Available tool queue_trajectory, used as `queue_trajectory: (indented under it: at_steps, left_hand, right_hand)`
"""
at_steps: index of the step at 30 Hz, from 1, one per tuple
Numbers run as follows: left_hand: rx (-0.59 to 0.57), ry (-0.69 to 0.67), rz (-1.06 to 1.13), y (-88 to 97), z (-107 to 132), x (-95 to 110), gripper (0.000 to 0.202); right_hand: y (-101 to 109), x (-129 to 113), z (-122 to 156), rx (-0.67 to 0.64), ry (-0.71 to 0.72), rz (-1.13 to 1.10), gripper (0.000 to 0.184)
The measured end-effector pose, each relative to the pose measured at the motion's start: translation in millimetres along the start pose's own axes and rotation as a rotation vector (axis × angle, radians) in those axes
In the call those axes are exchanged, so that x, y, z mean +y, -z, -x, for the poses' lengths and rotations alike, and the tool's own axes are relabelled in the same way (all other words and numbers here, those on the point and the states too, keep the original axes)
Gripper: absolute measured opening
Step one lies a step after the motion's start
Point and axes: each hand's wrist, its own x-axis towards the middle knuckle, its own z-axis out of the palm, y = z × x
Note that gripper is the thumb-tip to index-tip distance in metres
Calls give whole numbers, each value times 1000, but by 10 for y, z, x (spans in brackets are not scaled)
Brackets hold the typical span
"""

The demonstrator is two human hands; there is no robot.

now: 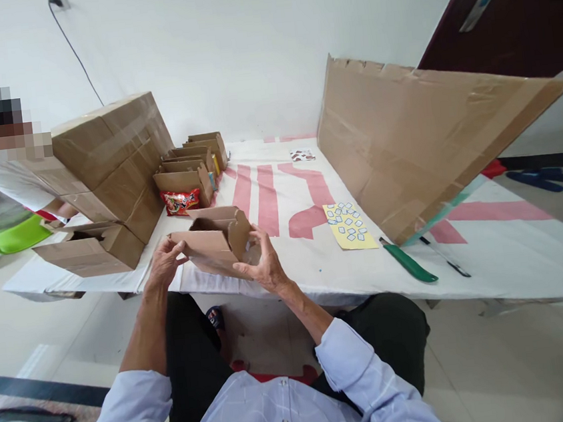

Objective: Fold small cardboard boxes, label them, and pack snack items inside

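A small brown cardboard box (214, 241) with its lid flaps up is held between both hands over the table's near edge. My left hand (165, 263) grips its left end, fingers curled on the cardboard. My right hand (263, 261) clasps the right side, thumb along the front and fingers reaching round the flap. A row of similar small open boxes (191, 167) runs back along the table, with a red snack packet (180, 201) lying beside the nearest one.
Large taped cartons (110, 162) stand at left, with an open box (91, 248) in front. A big cardboard sheet (429, 135) leans at right. A yellow sticker sheet (348, 225), a green-handled knife (408, 263) and a dark tool (447, 258) lie on the white table (518, 260). Another person (11, 179) sits far left.
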Motion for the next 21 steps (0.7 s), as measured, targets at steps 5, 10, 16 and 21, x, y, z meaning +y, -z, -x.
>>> queue_trajectory:
  at_steps: [5, 10, 16, 21]
  left_hand:
    - [-82, -205, -32, -437, 371, 81, 54]
    - [-146, -407, -231, -833, 739, 82, 70]
    - [-256, -535, -397, -1061, 818, -58, 83]
    - [-295, -580, -461, -1167, 834, -29, 107]
  right_hand:
    - [386, 228, -64, 55, -289, -174, 102]
    - [973, 459, 1, 116, -521, -490, 67]
    - [1270, 704, 194, 202, -627, -559, 69]
    - [1306, 839, 281, 305, -609, -553, 69]
